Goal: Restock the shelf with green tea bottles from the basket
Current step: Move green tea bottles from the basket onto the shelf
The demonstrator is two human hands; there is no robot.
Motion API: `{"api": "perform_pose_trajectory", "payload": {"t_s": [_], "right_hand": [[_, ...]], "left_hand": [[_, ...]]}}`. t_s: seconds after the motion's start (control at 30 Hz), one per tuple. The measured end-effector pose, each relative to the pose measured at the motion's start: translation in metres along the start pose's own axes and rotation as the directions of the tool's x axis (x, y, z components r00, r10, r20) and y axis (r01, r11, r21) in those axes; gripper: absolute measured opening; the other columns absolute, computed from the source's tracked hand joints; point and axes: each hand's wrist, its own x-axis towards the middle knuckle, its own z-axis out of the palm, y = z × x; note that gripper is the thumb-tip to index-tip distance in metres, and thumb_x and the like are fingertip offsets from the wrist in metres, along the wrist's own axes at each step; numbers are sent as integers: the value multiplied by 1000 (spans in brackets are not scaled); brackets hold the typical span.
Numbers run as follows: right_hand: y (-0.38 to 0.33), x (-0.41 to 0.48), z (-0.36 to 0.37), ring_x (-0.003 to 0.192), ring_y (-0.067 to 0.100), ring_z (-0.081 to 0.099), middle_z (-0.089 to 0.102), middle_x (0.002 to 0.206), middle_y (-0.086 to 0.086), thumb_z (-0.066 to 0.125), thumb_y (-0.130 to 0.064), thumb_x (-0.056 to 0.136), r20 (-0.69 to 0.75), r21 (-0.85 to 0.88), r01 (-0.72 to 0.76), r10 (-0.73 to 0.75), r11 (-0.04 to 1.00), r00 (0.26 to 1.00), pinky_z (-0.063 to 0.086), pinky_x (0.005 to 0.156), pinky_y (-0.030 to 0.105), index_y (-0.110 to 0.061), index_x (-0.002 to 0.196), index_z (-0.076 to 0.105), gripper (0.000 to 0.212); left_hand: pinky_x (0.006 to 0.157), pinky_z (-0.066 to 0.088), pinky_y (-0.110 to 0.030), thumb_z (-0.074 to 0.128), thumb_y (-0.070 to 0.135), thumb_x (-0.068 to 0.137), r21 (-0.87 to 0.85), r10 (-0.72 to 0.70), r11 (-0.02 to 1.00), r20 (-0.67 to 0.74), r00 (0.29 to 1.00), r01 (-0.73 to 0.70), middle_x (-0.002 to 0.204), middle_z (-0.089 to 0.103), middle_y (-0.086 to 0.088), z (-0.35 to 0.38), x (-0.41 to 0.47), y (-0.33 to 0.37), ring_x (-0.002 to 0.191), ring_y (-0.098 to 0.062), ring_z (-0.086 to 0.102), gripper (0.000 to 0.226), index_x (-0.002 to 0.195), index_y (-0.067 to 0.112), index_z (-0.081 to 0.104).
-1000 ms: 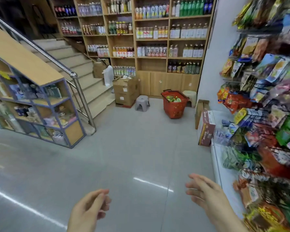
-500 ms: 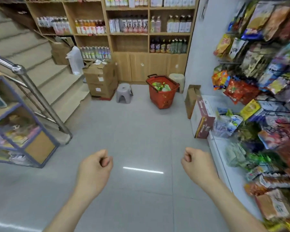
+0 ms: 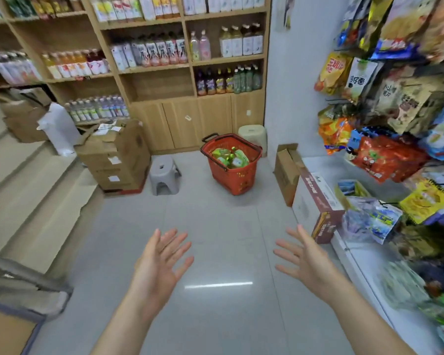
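The left hand (image 3: 162, 262) and the right hand (image 3: 305, 260) are both empty, fingers spread. The green tea bottles (image 3: 228, 156) lie in the red basket (image 3: 237, 180), on the floor (image 3: 215, 221) near the wooden shelf (image 3: 162, 85), well apart from the hands. Best to step close first, then bend and take one bottle by its body

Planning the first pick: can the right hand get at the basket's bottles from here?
Probably not yet: the right hand is well short of the red basket; only bare floor between, bottles uncovered.
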Motion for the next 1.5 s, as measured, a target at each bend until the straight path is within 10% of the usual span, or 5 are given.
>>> {"api": "perform_pose_trajectory", "payload": {"t_s": [0.43, 0.7, 1.1, 1.3, 1.5], "right_hand": [[-101, 349, 176, 76, 20, 63, 62, 84, 10, 46, -38, 96, -227, 354, -11, 98, 935, 969, 52, 59, 26, -13, 92, 62, 30], [-148, 489, 242, 107, 29, 61, 63, 113, 16, 49, -42, 96, -329, 411, 7, 141, 911, 934, 51, 87, 41, -13, 116, 58, 37], [-237, 782, 244, 113, 19, 57, 60, 123, 3, 60, -44, 88, -519, -216, -13, -104, 976, 848, 48, 95, 37, -26, 115, 59, 32], [-269, 901, 249, 119, 24, 54, 55, 133, 8, 70, -40, 83, -522, -530, -188, -143, 827, 841, 41, 94, 28, -15, 137, 47, 64], [-278, 1014, 254, 107, 19, 60, 66, 117, 0, 54, -43, 93, -594, -448, -289, -40, 846, 803, 43, 90, 29, -23, 120, 62, 35]], "left_hand": [[66, 43, -29, 52, 9, 94, 383, 53, 923, -35, 998, -36, 76, 61, -9, -2, 374, 164, 66, -18, 53, 14, 96, 7, 65], [64, 43, -27, 50, 3, 92, 634, -57, 773, 98, 994, -18, 77, 61, -11, 35, 589, 264, 66, -18, 53, 17, 91, 9, 66], [88, 46, -25, 55, 1, 88, 882, -107, 139, 465, 879, -450, 93, 67, 11, 178, 940, 290, 85, 3, 61, 36, 83, 36, 62], [88, 39, -23, 58, 6, 87, 737, -311, -211, 572, 759, -642, 117, 59, 3, 243, 1082, 280, 104, -22, 58, 35, 120, 18, 62], [103, 37, -29, 60, 11, 83, 532, -545, -349, 554, 629, -771, 130, 57, -2, 275, 1220, 251, 121, -21, 49, 47, 129, 21, 55]]}}
